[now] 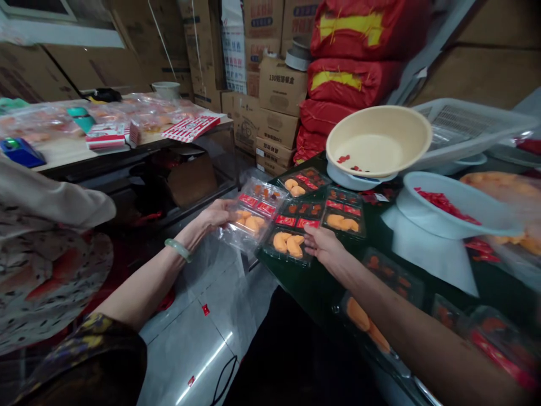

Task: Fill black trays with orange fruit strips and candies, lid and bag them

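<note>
At the far left, a co-worker's cream sleeve and floral garment stood just beside your left arm. Behind them, a pale wooden table carried clear plastic packs of orange food, a bright blue box and red-and-white striped cartons. Your left hand, with a pale green jade bangle on its wrist, held the near edge of a clear plastic-wrapped black tray, its fingers lying across the film. That tray lay on a dark green surface, against a group of rectangular black plastic trays with red labels and plump orange pieces inside. Your right hand was open with its fingers spread, and its fingertips were at the edge of the nearest black tray. Beyond it, a round cream plastic basin sat tilted, with a few red scraps inside. To the right, a tilted white plastic bowl held red strips, below a white slatted plastic crate. Red sacks with yellow patches were piled further back, beside stacked cardboard cartons.
</note>
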A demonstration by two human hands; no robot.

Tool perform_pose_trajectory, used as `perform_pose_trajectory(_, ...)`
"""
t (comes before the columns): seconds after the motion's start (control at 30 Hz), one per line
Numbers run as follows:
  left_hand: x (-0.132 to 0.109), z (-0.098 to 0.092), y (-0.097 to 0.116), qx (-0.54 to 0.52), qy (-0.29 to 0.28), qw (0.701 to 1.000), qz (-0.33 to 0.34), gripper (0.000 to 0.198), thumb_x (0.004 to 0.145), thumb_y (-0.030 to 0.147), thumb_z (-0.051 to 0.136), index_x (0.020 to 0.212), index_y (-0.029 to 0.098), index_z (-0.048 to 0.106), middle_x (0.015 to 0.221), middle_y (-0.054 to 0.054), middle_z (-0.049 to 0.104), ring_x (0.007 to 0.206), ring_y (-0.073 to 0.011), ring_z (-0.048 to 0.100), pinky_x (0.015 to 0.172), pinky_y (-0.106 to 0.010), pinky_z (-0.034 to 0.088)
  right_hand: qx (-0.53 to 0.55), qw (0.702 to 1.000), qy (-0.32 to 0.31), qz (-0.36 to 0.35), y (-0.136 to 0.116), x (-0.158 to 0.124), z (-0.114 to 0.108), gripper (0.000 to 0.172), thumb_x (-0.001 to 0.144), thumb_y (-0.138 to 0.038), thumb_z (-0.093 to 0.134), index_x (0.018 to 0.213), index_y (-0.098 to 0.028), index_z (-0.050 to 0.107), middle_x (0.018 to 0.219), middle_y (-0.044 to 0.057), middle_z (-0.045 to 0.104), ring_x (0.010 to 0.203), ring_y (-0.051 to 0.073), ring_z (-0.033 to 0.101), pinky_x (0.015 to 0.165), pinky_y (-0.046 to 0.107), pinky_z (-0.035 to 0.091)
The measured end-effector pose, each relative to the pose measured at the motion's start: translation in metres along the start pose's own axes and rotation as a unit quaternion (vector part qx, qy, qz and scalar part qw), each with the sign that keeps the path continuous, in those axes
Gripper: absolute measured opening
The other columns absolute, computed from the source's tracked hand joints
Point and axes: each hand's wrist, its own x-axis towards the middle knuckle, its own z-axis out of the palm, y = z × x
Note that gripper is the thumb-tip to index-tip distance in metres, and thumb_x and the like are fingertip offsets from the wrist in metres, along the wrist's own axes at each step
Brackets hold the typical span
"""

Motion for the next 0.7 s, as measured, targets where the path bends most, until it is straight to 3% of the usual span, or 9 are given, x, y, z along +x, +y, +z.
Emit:
perform_pose_trajectory(0.1, -0.011, 0.015, 0.003, 0.013, 0.007, 1.000, 0.001, 0.064, 0.057, 0.015, 0.077, 0.117, 0.010, 0.055, 0.048, 0.004, 0.056, 0.033, -0.0096, 0.046, 0.033, -0.018, 0.031, 0.039, 0.998, -0.021, -0.033, -0.004, -0.014, -0.014, 0.010, 0.084, -0.011, 0.052, 0.077, -0.018, 0.049, 0.063, -0.001, 0.060, 0.050, 0.011, 0.057, 0.046, 0.022, 0.048)
perform_pose_trajectory(0.17, -0.019, 0.027, 0.008, 0.018, 0.021, 1.000, 0.003, 0.062, 0.056, 0.019, 0.078, 0.113, 0.011, 0.056, 0.044, 0.005, 0.053, 0.030, -0.0098, 0.043, 0.032, -0.018, 0.028, 0.058, 0.996, -0.020, -0.060, -0.010, -0.028, -0.035, 0.012, 0.081, -0.010, 0.056, 0.079, -0.018, 0.048, 0.066, 0.001, 0.064, 0.053, 0.013, 0.060, 0.045, 0.022, 0.048)
perform_pose_trajectory(0.23, -0.027, 0.039, 0.013, 0.042, 0.016, 0.999, 0.014, 0.054, 0.055, 0.026, 0.079, 0.104, 0.014, 0.059, 0.044, 0.005, 0.052, 0.030, -0.0101, 0.041, 0.032, -0.019, 0.025, 0.077, 0.993, -0.006, -0.087, -0.016, -0.043, -0.066, 0.018, 0.077, -0.009, 0.061, 0.080, -0.020, 0.047, 0.067, 0.002, 0.065, 0.054, 0.014, 0.061, 0.043, 0.021, 0.047)
perform_pose_trajectory(0.33, -0.032, 0.051, 0.018, 0.137, 0.014, 0.988, 0.070, 0.035, 0.053, 0.038, 0.080, 0.075, 0.019, 0.061, 0.045, 0.003, 0.050, 0.039, -0.0135, 0.048, 0.039, -0.021, 0.028, 0.103, 0.988, 0.028, -0.108, -0.024, -0.065, -0.129, 0.019, 0.076, -0.006, 0.060, 0.077, -0.021, 0.049, 0.064, 0.002, 0.066, 0.051, 0.013, 0.060, 0.041, 0.019, 0.046)
perform_pose_trajectory(0.43, -0.035, 0.056, 0.022, 0.302, 0.079, 0.943, 0.112, 0.042, 0.049, 0.053, 0.078, 0.058, 0.020, 0.054, 0.046, -0.001, 0.046, 0.058, -0.0234, 0.057, 0.052, -0.025, 0.036, 0.126, 0.983, 0.082, -0.104, -0.025, -0.086, -0.194, 0.019, 0.075, -0.003, 0.058, 0.072, -0.021, 0.055, 0.066, 0.005, 0.067, 0.051, 0.012, 0.062, 0.042, 0.017, 0.048)
perform_pose_trajectory(0.5, -0.039, 0.061, 0.030, 0.414, 0.131, 0.886, 0.162, 0.049, 0.050, 0.062, 0.074, 0.066, 0.018, 0.057, 0.059, -0.007, 0.053, 0.073, -0.0309, 0.059, 0.061, -0.031, 0.040, 0.137, 0.979, 0.118, -0.090, -0.020, -0.098, -0.231, 0.020, 0.073, -0.003, 0.060, 0.068, -0.022, 0.059, 0.072, 0.007, 0.068, 0.051, 0.012, 0.062, 0.043, 0.017, 0.049)
perform_pose_trajectory(0.57, -0.044, 0.072, 0.047, 0.465, 0.150, 0.831, 0.265, 0.054, 0.058, 0.063, 0.069, 0.084, 0.016, 0.062, 0.082, -0.014, 0.058, 0.086, -0.0332, 0.057, 0.069, -0.034, 0.042, 0.140, 0.977, 0.140, -0.075, -0.010, -0.108, -0.258, 0.021, 0.071, -0.004, 0.062, 0.067, -0.025, 0.061, 0.076, 0.008, 0.069, 0.051, 0.011, 0.062, 0.043, 0.017, 0.049)
perform_pose_trajectory(0.63, -0.046, 0.093, 0.068, 0.441, 0.108, 0.810, 0.372, 0.045, 0.071, 0.054, 0.063, 0.096, 0.016, 0.062, 0.091, -0.014, 0.060, 0.086, -0.0283, 0.057, 0.070, -0.031, 0.043, 0.149, 0.975, 0.147, -0.068, 0.001, -0.114, -0.275, 0.020, 0.070, -0.007, 0.062, 0.066, -0.027, 0.062, 0.079, 0.008, 0.070, 0.054, 0.012, 0.063, 0.044, 0.019, 0.049)
perform_pose_trajectory(0.7, -0.045, 0.126, 0.090, 0.383, 0.027, 0.812, 0.440, 0.031, 0.080, 0.041, 0.058, 0.096, 0.016, 0.063, 0.084, -0.010, 0.062, 0.075, -0.0216, 0.057, 0.067, -0.028, 0.042, 0.166, 0.973, 0.149, -0.065, 0.013, -0.119, -0.285, 0.020, 0.068, -0.009, 0.063, 0.065, -0.029, 0.062, 0.082, 0.008, 0.070, 0.058, 0.013, 0.065, 0.045, 0.019, 0.050)
